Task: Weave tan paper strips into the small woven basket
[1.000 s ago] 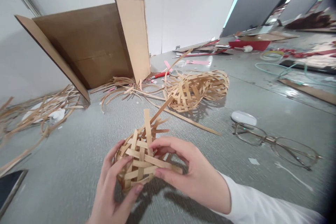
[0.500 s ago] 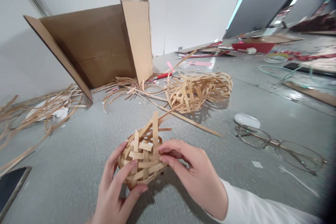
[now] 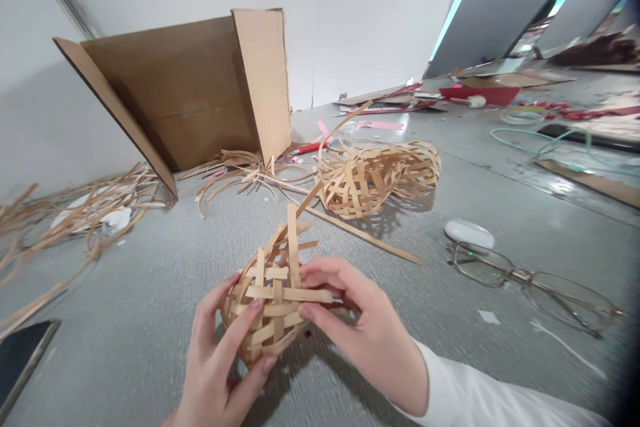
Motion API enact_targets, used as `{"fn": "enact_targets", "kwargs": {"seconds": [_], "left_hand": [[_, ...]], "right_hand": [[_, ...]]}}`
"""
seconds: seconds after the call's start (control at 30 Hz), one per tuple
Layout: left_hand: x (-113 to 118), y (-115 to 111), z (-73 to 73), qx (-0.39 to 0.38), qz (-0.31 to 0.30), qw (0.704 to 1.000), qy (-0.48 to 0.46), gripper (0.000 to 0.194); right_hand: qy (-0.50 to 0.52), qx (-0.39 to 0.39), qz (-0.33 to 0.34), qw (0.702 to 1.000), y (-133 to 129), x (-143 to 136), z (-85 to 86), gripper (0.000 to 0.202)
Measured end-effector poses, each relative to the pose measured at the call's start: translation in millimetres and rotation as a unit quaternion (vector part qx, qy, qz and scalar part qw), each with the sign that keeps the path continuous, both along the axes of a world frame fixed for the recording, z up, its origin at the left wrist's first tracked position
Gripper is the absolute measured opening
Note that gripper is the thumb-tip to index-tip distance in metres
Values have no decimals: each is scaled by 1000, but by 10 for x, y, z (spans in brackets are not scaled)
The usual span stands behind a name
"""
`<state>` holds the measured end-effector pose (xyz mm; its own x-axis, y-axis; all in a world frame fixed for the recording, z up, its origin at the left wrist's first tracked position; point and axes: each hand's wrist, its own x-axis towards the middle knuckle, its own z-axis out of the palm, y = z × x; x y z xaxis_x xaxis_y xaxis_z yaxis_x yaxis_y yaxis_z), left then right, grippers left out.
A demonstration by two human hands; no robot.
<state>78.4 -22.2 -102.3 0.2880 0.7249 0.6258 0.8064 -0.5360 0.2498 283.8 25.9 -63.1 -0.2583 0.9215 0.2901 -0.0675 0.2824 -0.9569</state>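
A small woven piece of tan strips (image 3: 273, 310) is held just above the grey table, with loose strip ends standing up from its top. My left hand (image 3: 225, 340) grips it from the left, fingers on its side and thumb at its lower edge. At its right side my right hand (image 3: 357, 320) pinches the weave with thumb and fingers. One flat strip end points right, between the thumb and fingers of that hand. Behind, a larger woven piece (image 3: 380, 177) lies on the table.
An open cardboard box (image 3: 175, 93) stands at the back left. Loose strips (image 3: 90, 213) are heaped at the left, above a dark phone (image 3: 25, 360). Glasses (image 3: 530, 277) and a white oval case (image 3: 469, 232) lie at the right. A long strip (image 3: 365, 237) crosses the middle.
A strip end now sticks out to the right from the weave, by my right hand. My right fingers have opened slightly around it. The tall upright strip has shifted a little left.
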Motion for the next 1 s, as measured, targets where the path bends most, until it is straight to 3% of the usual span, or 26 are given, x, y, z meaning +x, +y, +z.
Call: {"fn": "enact_targets", "kwargs": {"seconds": [0.23, 0.43, 0.6, 0.8, 1.0], "left_hand": [[12, -3, 18, 25, 18, 999, 17, 45], [-10, 3, -64, 61, -2, 997, -39, 37], [67, -38, -51, 52, 27, 995, -77, 34], [24, -55, -70, 61, 1, 998, -22, 37], [57, -43, -159, 75, 16, 995, -61, 33]], "right_hand": [[-10, -3, 10, 1000, -11, -16, -32, 28], [-40, 26, 0, 999, -22, -25, -79, 24], [-47, 29, -8, 998, -27, -28, -109, 15], [-6, 5, -24, 1000, -62, -44, -107, 26], [-21, -12, -41, 999, -95, -51, -128, 24]]}}
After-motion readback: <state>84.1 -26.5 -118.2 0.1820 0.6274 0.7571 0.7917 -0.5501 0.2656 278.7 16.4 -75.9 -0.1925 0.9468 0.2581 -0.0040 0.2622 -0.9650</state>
